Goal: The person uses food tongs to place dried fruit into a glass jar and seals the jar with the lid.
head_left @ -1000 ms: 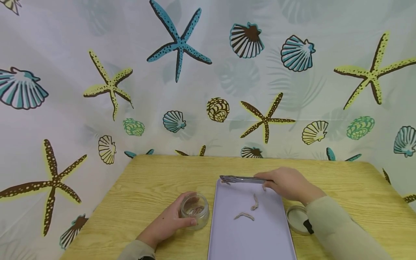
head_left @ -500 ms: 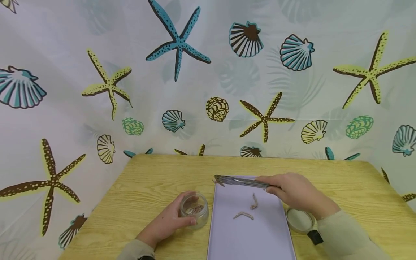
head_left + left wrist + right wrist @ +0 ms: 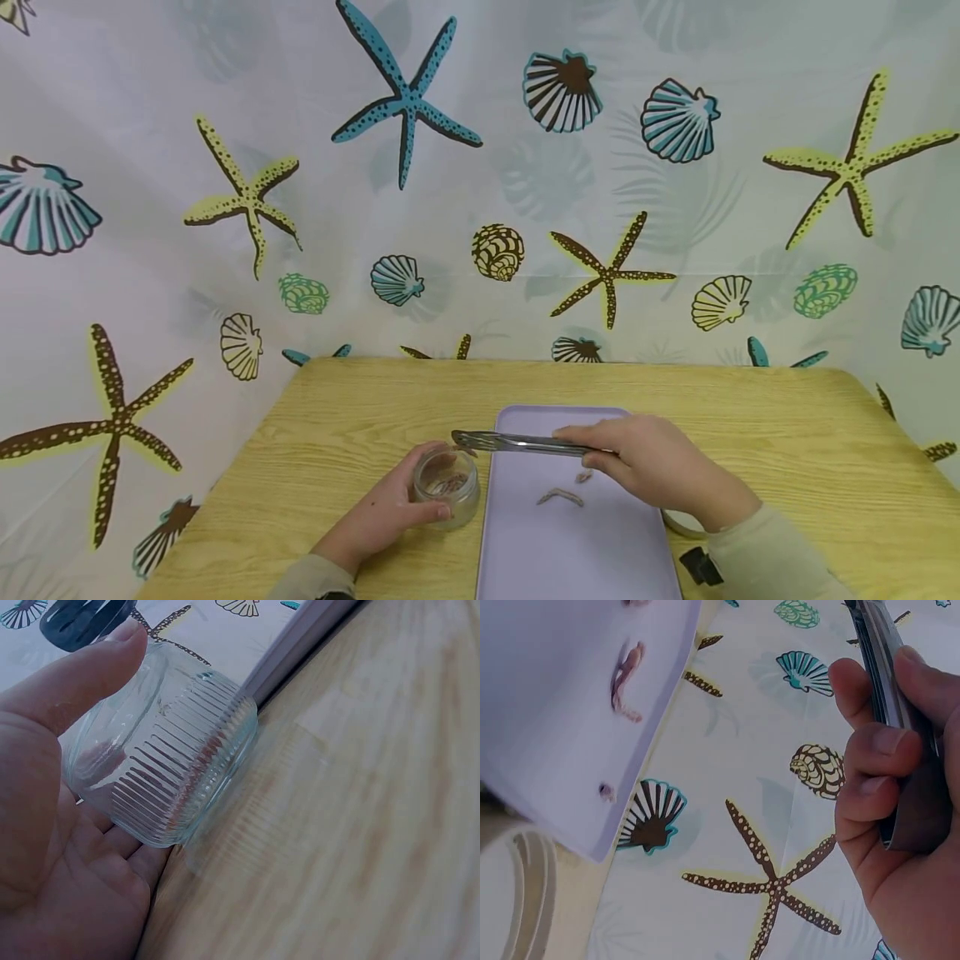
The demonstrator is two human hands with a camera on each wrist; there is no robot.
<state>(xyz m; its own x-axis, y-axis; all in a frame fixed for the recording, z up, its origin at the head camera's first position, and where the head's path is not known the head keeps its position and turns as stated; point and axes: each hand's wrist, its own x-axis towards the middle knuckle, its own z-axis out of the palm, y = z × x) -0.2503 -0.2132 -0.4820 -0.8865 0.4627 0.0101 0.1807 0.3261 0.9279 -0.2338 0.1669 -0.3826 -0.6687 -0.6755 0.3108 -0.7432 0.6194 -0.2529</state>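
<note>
My left hand [image 3: 386, 507] holds a clear ribbed glass jar [image 3: 467, 507] upright on the table, thumb on its near side and fingers behind. Reddish-brown dried strips lie at the jar's bottom. My right hand [image 3: 656, 468] grips metal tongs [image 3: 525, 444] by the handle end. The tong tips hang over the jar's far right rim, with a small brownish strip below them, partly hidden. A lavender tray [image 3: 577, 554] bears a twisted dried strip [image 3: 561, 497] and another strip [image 3: 583, 477], partly covered by the right hand. The right wrist view shows a small bit [image 3: 606, 792] near the tray's edge.
A round lid [image 3: 684, 523] lies right of the tray, partly under the right forearm. Wood-grain table [image 3: 360, 417] surrounds the tray. A curtain [image 3: 450, 183] printed with starfish and shells hangs behind and at the sides.
The right hand has moved the tongs left and nearer, from the tray's far left corner to over the jar, carrying a strip. The left hand and jar stay in place.
</note>
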